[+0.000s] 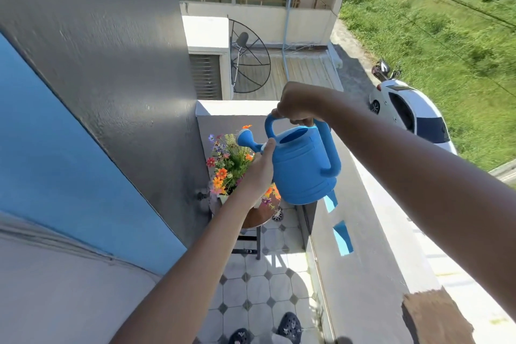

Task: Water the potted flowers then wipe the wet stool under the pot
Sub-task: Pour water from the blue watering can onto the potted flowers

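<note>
Balcony, bright sun, view looking down over both forearms.

Right hand [297, 105]: closed around the top handle of a blue watering can [303, 167], fingers curled under the loop, knuckles up. The can hangs in the air, tilted with its spout [247, 139] pointing left over the blooms. No water stream can be made out at the rose head.

Left hand [258, 173]: pressed against the can's front side where the spout joins, thumb up along the neck. Palm is turned away from the camera; it steadies the can, but I cannot tell how far the fingers wrap.

Potted flowers [227, 165]: orange, red and purple blossoms with green stems, standing directly below the spout and partly hidden behind the left wrist. The pot itself is mostly covered; only a pale edge shows at lower left.

Stool [258, 218]: round brown wooden seat on dark metal legs, under the pot, tucked into the corner where the grey wall [125, 64] meets the low white parapet [363, 232]. Whether the seat is wet cannot be judged.

Floor [259, 290]: pale octagonal tiles with small dark diamonds, a drain cover just right of the stool. Two dark shoes [289, 324] at the bottom edge.

Beyond the parapet: white car [410, 112], grass [446, 36], and a satellite dish [250, 57] on the neighbouring roof.
</note>
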A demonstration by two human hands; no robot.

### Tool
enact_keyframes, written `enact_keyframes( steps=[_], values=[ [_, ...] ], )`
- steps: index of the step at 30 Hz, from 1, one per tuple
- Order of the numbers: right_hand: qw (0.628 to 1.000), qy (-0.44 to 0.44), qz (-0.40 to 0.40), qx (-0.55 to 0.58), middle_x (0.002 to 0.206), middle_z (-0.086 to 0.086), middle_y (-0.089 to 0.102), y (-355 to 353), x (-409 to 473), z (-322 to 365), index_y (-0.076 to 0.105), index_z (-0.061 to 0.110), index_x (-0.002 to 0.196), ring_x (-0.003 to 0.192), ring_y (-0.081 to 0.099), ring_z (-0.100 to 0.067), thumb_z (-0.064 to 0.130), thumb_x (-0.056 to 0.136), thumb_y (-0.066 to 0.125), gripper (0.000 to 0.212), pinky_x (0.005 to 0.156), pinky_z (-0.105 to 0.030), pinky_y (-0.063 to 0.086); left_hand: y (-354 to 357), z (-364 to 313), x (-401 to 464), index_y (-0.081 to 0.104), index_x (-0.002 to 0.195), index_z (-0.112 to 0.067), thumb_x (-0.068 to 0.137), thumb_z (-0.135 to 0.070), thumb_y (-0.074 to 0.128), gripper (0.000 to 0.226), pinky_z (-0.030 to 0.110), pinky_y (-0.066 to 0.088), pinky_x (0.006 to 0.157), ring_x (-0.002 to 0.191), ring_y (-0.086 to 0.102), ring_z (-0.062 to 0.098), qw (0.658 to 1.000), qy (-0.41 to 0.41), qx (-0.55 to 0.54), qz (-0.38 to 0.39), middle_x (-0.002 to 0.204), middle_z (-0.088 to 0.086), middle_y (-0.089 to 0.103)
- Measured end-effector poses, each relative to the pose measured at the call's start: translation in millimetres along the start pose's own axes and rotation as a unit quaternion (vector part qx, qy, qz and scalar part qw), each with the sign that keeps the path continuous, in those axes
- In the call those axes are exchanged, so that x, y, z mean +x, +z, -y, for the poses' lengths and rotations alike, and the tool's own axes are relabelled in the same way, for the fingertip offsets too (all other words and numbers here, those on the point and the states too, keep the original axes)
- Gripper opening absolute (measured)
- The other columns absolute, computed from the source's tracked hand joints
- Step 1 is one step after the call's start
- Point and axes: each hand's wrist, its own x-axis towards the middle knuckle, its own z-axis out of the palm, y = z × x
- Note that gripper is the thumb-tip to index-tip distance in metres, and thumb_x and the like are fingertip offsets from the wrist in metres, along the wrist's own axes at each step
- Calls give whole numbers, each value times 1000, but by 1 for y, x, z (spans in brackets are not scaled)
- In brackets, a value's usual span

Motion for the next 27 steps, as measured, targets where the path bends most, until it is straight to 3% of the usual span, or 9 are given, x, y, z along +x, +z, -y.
enact_keyframes(
  steps=[4, 9, 16, 21, 25, 27],
  values=[
    [1000, -6, 18, -20, 61, -10, 51, 1, 0, 11, 52, 2, 79, 48, 44, -20, 28, 100, 55, 34, 47, -28, 37, -6, 4, 1, 54, 126, -30, 81, -81, 22, 75, 56, 48, 100, 111, 60, 27, 1000, 0, -3, -18, 121, 11, 63],
    [999, -4, 39, 6, 61, -10, 47, 7, -3, 18, 51, 1, 82, 48, 39, -19, 26, 100, 57, 31, 45, -28, 32, -13, 16, -6, 55, 127, -28, 71, -91, 25, 89, 60, 48, 98, 110, 62, 22, 999, -9, -9, -29, 119, 5, 65],
    [998, 3, 56, 33, 59, -8, 41, 18, -24, 27, 47, 4, 83, 45, 32, -16, 26, 100, 58, 29, 42, -25, 27, -17, 20, -38, 55, 126, -27, 85, -75, 22, 71, 55, 46, 102, 112, 59, 19, 999, 0, -21, -34, 121, 5, 64],
    [996, 8, 77, 33, 59, -5, 36, 25, -44, 31, 48, 5, 82, 45, 28, -14, 25, 100, 57, 29, 40, -23, 24, -18, 33, -58, 48, 134, -29, 66, -91, 24, 95, 57, 44, 103, 115, 58, 20, 999, -21, -15, -22, 124, 4, 61],
    [996, 17, 84, 21, 60, -5, 36, 32, -59, 31, 48, 6, 81, 47, 26, -14, 25, 100, 56, 28, 43, -24, 21, -16, 36, -73, 45, 133, -26, 80, -83, 21, 82, 56, 46, 102, 110, 57, 14, 1000, -17, -8, 1, 122, -1, 60],
    [996, 19, 86, 21, 60, -5, 36, 34, -64, 27, 49, 4, 82, 46, 25, -14, 23, 100, 56, 27, 43, -25, 20, -13, 39, -77, 44, 138, -22, 75, -87, 21, 93, 54, 46, 102, 110, 57, 13, 999, -36, 1, 4, 125, -1, 59]
  ],
)
